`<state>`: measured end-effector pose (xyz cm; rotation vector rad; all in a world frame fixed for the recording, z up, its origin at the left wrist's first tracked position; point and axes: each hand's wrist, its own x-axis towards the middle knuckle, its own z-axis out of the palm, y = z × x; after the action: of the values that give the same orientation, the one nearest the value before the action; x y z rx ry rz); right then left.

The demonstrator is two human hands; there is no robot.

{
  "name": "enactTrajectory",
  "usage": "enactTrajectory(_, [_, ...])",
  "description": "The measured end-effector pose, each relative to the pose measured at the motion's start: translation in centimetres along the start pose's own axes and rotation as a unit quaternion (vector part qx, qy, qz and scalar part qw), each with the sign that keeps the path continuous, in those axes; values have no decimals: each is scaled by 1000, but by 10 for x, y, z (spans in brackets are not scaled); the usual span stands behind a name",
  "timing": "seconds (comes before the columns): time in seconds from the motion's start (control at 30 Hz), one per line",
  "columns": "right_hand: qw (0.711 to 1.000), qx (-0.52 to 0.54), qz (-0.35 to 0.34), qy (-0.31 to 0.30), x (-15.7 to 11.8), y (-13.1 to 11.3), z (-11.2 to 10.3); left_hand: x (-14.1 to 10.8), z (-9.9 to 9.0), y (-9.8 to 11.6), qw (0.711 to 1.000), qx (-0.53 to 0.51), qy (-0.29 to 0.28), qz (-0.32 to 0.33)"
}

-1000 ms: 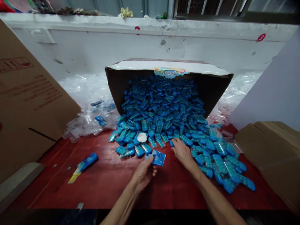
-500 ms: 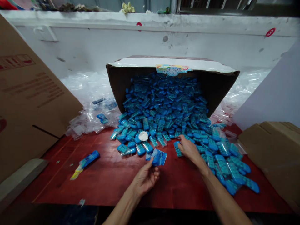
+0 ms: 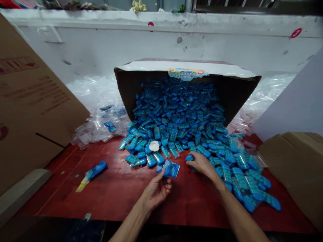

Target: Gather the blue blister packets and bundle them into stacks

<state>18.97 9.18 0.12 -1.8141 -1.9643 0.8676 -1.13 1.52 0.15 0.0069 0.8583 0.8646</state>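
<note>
Mid-frame, a tipped carton (image 3: pixel 148 65) spills many blue cases (image 3: pixel 174 116), none visibly wrapped. Lower centre, the left hand (image 3: pixel 155 193) pinches a blue wrapper (image 3: pixel 173 169); rightward, the right hand (image 3: pixel 203 165) grips a single case (image 3: pixel 189 157), unwrapped, apart from the wrapper.

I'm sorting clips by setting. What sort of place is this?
Probably a small factory or workshop: many blue packs spill from an open carton onto a red table, clear plastic pieces lie heaped nearby, and the wall bears a "3" marker.
</note>
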Motion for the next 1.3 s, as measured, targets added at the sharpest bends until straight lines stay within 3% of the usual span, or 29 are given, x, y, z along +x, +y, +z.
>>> enactTrajectory(0.1, [988, 154, 8, -18, -9, -4, -4, 3, -1, -2, 1000, 6, 13, 13])
enactTrajectory(0.13, [969, 247, 13, -25, -15, -8, -4, 4, -1, -2, 1000, 11, 19, 22])
enactTrajectory(0.2, [902, 428, 27, -41, -26, -18, -4, 5, -1, -4, 999, 24, 28, 35])
enactTrajectory(0.27, [859, 507, 38, -58, -35, -29, -2, 7, -2, -5, 997, 45, 31, 46])
enactTrajectory(0.6, [869, 485, 61, -82, -43, -42, 2, 5, -9, -6, 974, 154, -39, 163])
enactTrajectory(0.77, [844, 525, 55, -88, -53, -42, 0, 2, -8, 3, 955, 212, -8, 207])
enactTrajectory(0.93, [839, 540, 59, -26, -60, -46, 11, 2, -12, 6, 934, 251, -15, 254])
enactTrajectory(1.13, [813, 578, 53, 33, -70, -50, 30, 2, -10, 2, 940, 230, -3, 250])
enactTrajectory(1.3, [835, 545, 38, 72, -73, -46, 38, 5, -12, 5, 944, 226, 1, 239])
